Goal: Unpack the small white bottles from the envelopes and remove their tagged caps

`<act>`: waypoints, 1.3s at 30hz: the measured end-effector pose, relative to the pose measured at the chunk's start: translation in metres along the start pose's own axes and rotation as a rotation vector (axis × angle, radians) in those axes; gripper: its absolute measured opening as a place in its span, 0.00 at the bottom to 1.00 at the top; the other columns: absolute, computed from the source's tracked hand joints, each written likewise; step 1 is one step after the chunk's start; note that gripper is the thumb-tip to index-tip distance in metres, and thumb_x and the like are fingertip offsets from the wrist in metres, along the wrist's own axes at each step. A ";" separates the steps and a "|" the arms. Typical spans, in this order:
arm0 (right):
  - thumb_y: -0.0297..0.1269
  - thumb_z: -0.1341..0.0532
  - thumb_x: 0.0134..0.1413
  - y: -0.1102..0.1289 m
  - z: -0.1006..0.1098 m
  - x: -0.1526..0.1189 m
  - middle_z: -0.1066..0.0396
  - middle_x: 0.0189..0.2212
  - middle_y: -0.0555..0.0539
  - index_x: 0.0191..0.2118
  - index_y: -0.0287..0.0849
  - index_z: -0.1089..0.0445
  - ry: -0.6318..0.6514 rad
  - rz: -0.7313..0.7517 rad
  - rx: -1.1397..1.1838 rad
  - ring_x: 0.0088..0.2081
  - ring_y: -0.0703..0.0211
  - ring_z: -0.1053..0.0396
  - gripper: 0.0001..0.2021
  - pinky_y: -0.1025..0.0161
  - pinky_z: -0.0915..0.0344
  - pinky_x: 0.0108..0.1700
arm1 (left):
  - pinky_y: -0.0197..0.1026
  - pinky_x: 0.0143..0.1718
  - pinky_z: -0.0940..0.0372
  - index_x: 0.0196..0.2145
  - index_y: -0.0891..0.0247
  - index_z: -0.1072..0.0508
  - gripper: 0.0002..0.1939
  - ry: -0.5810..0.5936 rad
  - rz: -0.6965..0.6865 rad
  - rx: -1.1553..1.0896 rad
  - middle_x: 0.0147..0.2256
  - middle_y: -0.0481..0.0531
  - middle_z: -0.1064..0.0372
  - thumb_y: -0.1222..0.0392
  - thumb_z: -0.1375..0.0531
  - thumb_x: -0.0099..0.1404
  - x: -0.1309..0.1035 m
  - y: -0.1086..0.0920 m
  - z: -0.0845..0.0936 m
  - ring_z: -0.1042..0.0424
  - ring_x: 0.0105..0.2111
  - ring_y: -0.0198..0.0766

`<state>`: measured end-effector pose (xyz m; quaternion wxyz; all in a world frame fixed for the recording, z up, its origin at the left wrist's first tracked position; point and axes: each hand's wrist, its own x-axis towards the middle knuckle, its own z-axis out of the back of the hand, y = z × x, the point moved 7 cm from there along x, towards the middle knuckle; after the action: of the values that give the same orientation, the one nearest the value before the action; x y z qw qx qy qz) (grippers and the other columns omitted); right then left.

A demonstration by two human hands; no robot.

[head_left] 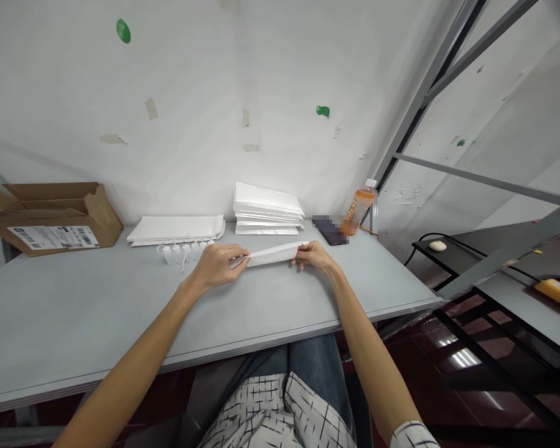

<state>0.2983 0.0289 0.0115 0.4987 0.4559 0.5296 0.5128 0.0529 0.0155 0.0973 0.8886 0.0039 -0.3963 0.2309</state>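
Between my two hands a white envelope [274, 254] is stretched just above the table, seen nearly edge-on as a narrow strip. My left hand [221, 262] pinches its left end between thumb and fingers. At the other end, my right hand [313, 256] grips the right edge with its fingers curled. Several small translucent plastic bottles [177, 254] stand in a row right beside my left hand, partly hidden by it. Behind the held envelope is a stack of similar white envelopes [267, 208]. Flatter white envelopes [175, 229] lie farther left.
An open cardboard box [58, 218] with a label stands at the table's left back. An orange drink bottle [358, 208] and a dark, pixelated phone-like object [330, 230] are at the back right. Grey metal frame bars [485, 180] rise beyond the grey table's [280, 311] right end.
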 end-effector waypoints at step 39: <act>0.47 0.28 0.36 0.028 0.043 -0.017 0.29 0.27 0.45 0.27 0.37 0.26 -0.326 0.233 0.040 0.28 0.61 0.31 0.17 0.62 0.29 0.30 | 0.36 0.28 0.36 0.31 0.59 0.22 0.10 0.044 0.092 0.034 0.30 0.46 0.22 0.59 0.44 0.65 -0.001 0.017 0.006 0.26 0.26 0.35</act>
<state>0.3418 0.0173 0.0414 0.5060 0.6009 0.3957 0.4757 0.0408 0.0293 0.0976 0.8854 -0.0045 -0.3725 0.2782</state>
